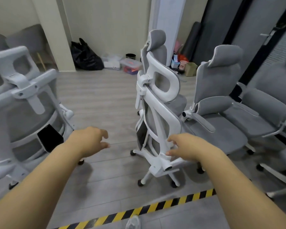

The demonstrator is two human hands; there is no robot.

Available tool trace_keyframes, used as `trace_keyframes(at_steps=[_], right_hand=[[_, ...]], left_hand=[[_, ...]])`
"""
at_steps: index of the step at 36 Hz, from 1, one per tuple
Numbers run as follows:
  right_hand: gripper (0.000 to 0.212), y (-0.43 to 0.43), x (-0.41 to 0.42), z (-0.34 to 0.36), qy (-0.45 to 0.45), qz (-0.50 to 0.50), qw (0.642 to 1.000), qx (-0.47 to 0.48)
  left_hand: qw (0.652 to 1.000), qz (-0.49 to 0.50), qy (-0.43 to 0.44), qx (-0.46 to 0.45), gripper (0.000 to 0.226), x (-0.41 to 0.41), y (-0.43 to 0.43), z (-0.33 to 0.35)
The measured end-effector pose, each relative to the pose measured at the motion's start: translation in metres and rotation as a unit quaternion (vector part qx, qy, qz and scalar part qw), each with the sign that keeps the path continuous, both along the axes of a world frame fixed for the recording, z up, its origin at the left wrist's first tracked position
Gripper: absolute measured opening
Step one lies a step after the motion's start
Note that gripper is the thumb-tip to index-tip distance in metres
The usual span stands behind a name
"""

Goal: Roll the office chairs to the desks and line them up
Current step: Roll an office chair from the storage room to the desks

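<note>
Two bare arms reach out over a grey shoe (133, 222) and a line of yellow and black tape (155, 207) on the grey floor (106, 100). The left hand (89, 139) hangs in the air over the floor with its fingers loosely bent and a little apart, and it holds nothing. The right hand (186, 147) is low behind the middle chair (157, 100), with its fingers spread a little. Their tips are right at the white frame, but it is too blurry to tell if they touch it. This chair stands on the floor just past the tape, with its back turned to the person. It has a white frame, grey mesh, a grey headrest and small black wheels. The left chair (20, 100) looks the same and also shows its back, which has a black tag on it. The right chair (221, 100) stands just beside the middle one and faces the person. A fourth chair (271, 103) is at the right edge. Far off by the wall lie a black bag (86, 57) and a clear box (130, 65).
</note>
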State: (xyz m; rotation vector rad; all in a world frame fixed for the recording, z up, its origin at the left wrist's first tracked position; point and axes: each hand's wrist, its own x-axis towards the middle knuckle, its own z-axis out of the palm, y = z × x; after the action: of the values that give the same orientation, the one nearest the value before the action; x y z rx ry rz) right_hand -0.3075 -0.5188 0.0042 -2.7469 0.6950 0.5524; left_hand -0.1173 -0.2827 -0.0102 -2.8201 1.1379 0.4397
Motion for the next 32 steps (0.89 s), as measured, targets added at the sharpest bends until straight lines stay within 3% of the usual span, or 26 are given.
trace_keyframes(at_steps=[11,18,24,32], right_hand=[[0.048,-0.059,0.132,-0.001,-0.143,-0.053,0.981,-0.118],[0.048,-0.075,0.187,-0.024,-0.113,-0.092,0.984,-0.105],[0.051,-0.078,0.195,-0.043,-0.113,-0.123,0.974,-0.155],[0.041,-0.063,0.186,-0.045,-0.129,-0.254,0.95,-0.129]], left_hand=[[0.999,-0.03,-0.024,0.01,0.042,0.136,-0.077,-0.004],[0.998,-0.051,0.017,-0.02,0.039,0.191,-0.122,-0.012],[0.994,-0.081,0.032,-0.067,0.035,0.222,-0.158,-0.024],[0.976,-0.163,0.007,-0.142,0.043,0.257,-0.194,-0.027]])
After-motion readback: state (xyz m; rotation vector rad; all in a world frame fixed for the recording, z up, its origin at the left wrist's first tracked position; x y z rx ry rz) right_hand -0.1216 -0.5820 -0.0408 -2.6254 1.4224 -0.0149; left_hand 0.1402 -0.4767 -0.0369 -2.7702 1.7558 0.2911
